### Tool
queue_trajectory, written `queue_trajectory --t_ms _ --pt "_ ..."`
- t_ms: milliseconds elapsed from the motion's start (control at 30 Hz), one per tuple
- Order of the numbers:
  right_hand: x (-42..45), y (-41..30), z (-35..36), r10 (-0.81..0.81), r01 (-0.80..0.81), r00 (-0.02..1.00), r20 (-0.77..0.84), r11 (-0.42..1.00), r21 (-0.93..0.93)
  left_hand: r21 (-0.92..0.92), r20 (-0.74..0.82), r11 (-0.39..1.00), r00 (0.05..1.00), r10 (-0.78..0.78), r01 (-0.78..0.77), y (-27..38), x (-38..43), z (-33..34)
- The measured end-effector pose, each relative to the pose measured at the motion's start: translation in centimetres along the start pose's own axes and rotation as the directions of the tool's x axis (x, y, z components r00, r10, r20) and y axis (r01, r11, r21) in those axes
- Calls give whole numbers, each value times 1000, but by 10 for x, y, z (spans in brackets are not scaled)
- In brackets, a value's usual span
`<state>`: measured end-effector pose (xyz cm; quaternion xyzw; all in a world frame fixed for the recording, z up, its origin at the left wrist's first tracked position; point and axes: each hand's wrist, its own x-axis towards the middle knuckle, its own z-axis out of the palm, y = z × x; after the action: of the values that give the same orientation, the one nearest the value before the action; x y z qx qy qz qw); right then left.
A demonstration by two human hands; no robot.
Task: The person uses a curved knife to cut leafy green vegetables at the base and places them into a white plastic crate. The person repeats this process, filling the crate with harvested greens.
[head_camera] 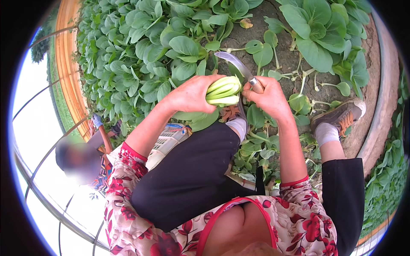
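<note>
My left hand (195, 92) grips a bunch of leafy greens (224, 91), its pale green stalk ends pointing right and its broad leaves hanging below the palm. Close to the stalk ends, my right hand (266, 96) is closed on the wooden handle of a sickle-shaped harvesting knife (238, 64). The curved blade points up and to the left, above the bunch. Loose leaves (263, 55) and cut stalks lie on the soil just beyond the knife.
Dense leafy greens (141, 64) grow at the left, with more (315, 35) at the upper right. A pale plastic crate (165, 140) stands beside my left leg. A person (102, 137) with a gloved hand works at the far left. A pale curved edging (378, 92) borders the bed.
</note>
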<state>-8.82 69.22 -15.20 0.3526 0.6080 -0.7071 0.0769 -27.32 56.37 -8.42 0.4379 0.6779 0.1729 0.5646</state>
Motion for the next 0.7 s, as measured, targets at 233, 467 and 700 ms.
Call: queue_trajectory --t_ms 233,467,700 --pt "6 0 2 -78 78 997 6 997 11 -59 16 997 999 -48 49 -1 7 -2" --pt "14 -8 -1 -18 -61 972 -236 945 -323 434 -76 897 996 -54 81 12 19 -16" --pt "37 -6 -13 -59 -169 900 -432 867 -469 635 -59 735 964 -257 236 -10 29 -47"
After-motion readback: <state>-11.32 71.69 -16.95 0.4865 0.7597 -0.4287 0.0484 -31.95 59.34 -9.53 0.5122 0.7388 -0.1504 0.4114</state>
